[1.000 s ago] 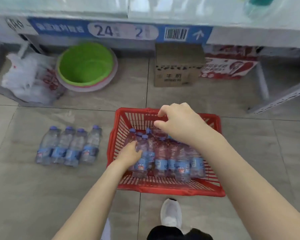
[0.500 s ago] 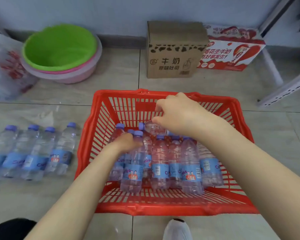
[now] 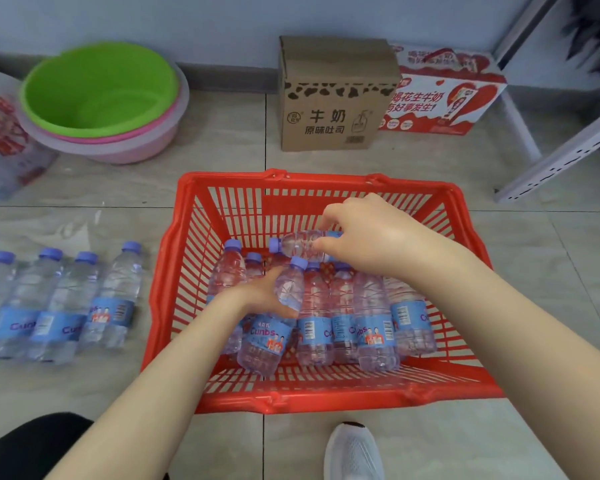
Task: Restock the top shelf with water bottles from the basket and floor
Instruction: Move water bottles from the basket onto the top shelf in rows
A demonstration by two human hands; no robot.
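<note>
A red plastic basket (image 3: 471, 237) sits on the tiled floor in front of me, with several small water bottles lying in it. My left hand (image 3: 262, 294) grips one bottle (image 3: 269, 336) with a blue label and purple cap, tilted up from the pile. My right hand (image 3: 371, 237) holds another bottle (image 3: 300, 244) sideways above the others, its cap pointing left. Several more bottles (image 3: 54, 303) lie side by side on the floor left of the basket. The top shelf is out of view.
Stacked green and pink basins (image 3: 99, 98) stand at the back left beside a plastic bag (image 3: 4, 147). A brown carton (image 3: 336, 98) and a red-and-white box (image 3: 444, 95) stand against the wall. A white shelf leg (image 3: 561, 154) slants at right. My white shoe (image 3: 354, 452) is below the basket.
The view has dropped and moved closer to the basket; the shelf edge has left the frame. Both hands reached into the basket and each has taken hold of a bottle.
</note>
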